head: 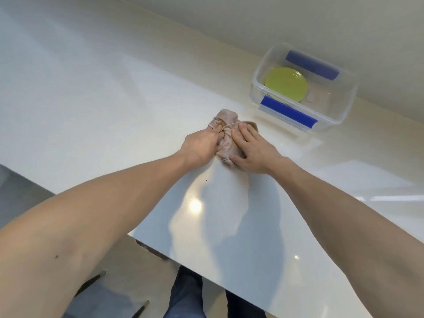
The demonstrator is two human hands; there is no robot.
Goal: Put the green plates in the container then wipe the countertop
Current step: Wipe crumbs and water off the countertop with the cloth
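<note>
A crumpled beige cloth (226,117) lies on the glossy white countertop (114,106), near its middle. My left hand (202,144) grips the cloth's left side with curled fingers. My right hand (254,150) lies flat on its right side, fingers spread and pressing down. To the back right stands a clear plastic container (344,111) with blue clips. Green plates (286,84) lie stacked inside it at the left end.
The counter's front edge runs diagonally from lower right to middle left, with grey floor (18,193) below it. My legs in blue jeans (185,294) show under the edge. A pale wall (321,24) rises right behind the container. A small dark speck (207,180) sits beside my left wrist.
</note>
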